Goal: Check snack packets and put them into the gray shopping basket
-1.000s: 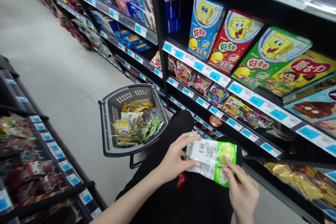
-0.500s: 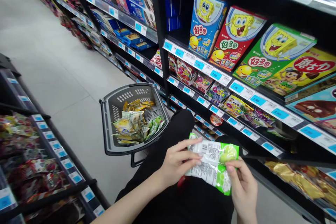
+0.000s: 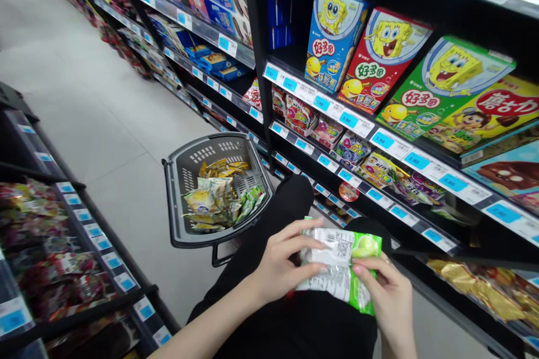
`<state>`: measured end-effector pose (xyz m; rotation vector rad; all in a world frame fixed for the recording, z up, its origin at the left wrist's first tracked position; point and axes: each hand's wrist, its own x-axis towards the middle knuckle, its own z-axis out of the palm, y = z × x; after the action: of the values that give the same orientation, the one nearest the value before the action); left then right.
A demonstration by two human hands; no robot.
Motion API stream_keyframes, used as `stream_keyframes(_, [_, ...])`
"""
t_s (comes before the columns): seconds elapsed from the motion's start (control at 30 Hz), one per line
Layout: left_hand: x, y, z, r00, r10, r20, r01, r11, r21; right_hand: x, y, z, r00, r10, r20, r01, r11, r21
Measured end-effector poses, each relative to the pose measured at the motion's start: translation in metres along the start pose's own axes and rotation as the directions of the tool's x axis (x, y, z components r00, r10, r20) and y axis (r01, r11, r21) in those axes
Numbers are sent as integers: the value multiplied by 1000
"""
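My left hand (image 3: 281, 262) and my right hand (image 3: 385, 298) both grip a green and white snack packet (image 3: 342, 267) over my black-clad knees, its back label with a barcode facing up. The left hand's fingers curl over the packet's left end; the right hand pinches its right edge. A grey shopping basket (image 3: 181, 179) stands on the floor ahead of my knees, holding several snack packets (image 3: 219, 197) in yellow, white and green.
On my right, black shelves (image 3: 337, 109) carry cartoon snack boxes, candy bags and blue price tags. A lower black shelf (image 3: 76, 258) of red packets stands on my left. The pale tiled aisle floor (image 3: 84, 101) runs ahead between them.
The packet has tilted slightly and sunk a little in my hands; my right fingers have shifted along its right edge. The basket has not moved.
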<state>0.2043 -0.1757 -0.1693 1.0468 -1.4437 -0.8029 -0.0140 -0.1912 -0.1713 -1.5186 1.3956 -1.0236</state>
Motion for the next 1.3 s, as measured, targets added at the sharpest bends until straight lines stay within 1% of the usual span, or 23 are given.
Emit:
stream_keyframes(0.07, [-2, -4, -2, 997, -72, 26, 75, 987, -139, 0, 3, -1, 998, 39, -57, -39, 999, 1])
stream_keyframes(0.13, [-5, -6, -2, 989, -144, 38, 149, 944, -294, -1, 7, -2, 992, 57, -109, -58, 998, -4])
stream_keyframes(0.17, [-6, -7, -2, 984, -173, 37, 175, 923, -342, -2, 9, -3, 990, 54, -131, -57, 998, -13])
stream_keyframes(0.23, [-7, -7, 0, 973, -228, 25, 221, 903, -370, -4, 12, -3, 988, 10, -152, -15, 999, -37])
stream_keyframes(0.3, [-7, -7, 3, 959, -282, 19, 270, 896, -353, -5, 14, -3, 986, -69, -149, 59, 996, -70])
stream_keyframes(0.37, [-6, -7, 5, 953, -302, 4, 286, 897, -336, -6, 13, -3, 979, -150, -138, 135, 984, -115])
stream_keyframes(0.43, [-5, -7, 6, 964, -262, -42, 239, 926, -293, -5, 11, -3, 966, -230, -119, 210, 965, -159])
stream_keyframes(0.5, [-3, -6, 5, 982, -166, -89, 146, 969, -200, -4, 8, -4, 953, -293, -82, 273, 942, -194])
stream_keyframes(0.53, [-2, -6, 3, 989, -110, -93, 97, 985, -142, -4, 6, -5, 947, -315, -59, 297, 932, -207])
stream_keyframes(0.6, [1, -2, -2, 998, -16, -61, 15, 1000, -25, -3, 3, -7, 944, -328, -10, 317, 920, -232])
stream_keyframes(0.7, [5, 4, -10, 995, 74, 73, -82, 989, 125, -1, -3, -10, 956, -289, 55, 293, 920, -258])
stream_keyframes(0.8, [7, 9, -15, 966, 162, 202, -216, 934, 285, 0, -10, -11, 975, -198, 96, 218, 936, -275])
stream_keyframes(0.87, [7, 10, -16, 953, 203, 226, -280, 874, 396, -1, -14, -10, 984, -142, 108, 167, 943, -288])
stream_keyframes(0.9, [7, 11, -16, 953, 209, 221, -288, 852, 436, -1, -15, -10, 986, -125, 108, 151, 944, -293])
stream_keyframes(0.97, [7, 12, -15, 961, 191, 202, -265, 849, 458, -3, -18, -9, 986, -134, 94, 156, 943, -293])
stream_keyframes(1.07, [8, 16, -14, 978, 130, 164, -186, 896, 402, -7, -22, -5, 988, -154, 22, 154, 944, -293])
stream_keyframes(1.13, [9, 19, -12, 987, 92, 135, -135, 925, 356, -10, -25, 1, 991, -121, -57, 102, 959, -264])
stream_keyframes(1.2, [9, 20, -10, 993, 62, 99, -90, 948, 307, -13, -27, 6, 990, -65, -122, 41, 981, -192])
stream_keyframes(1.3, [9, 20, -7, 999, 6, 44, -15, 976, 216, -15, -30, 12, 987, 9, -159, -24, 996, -88])
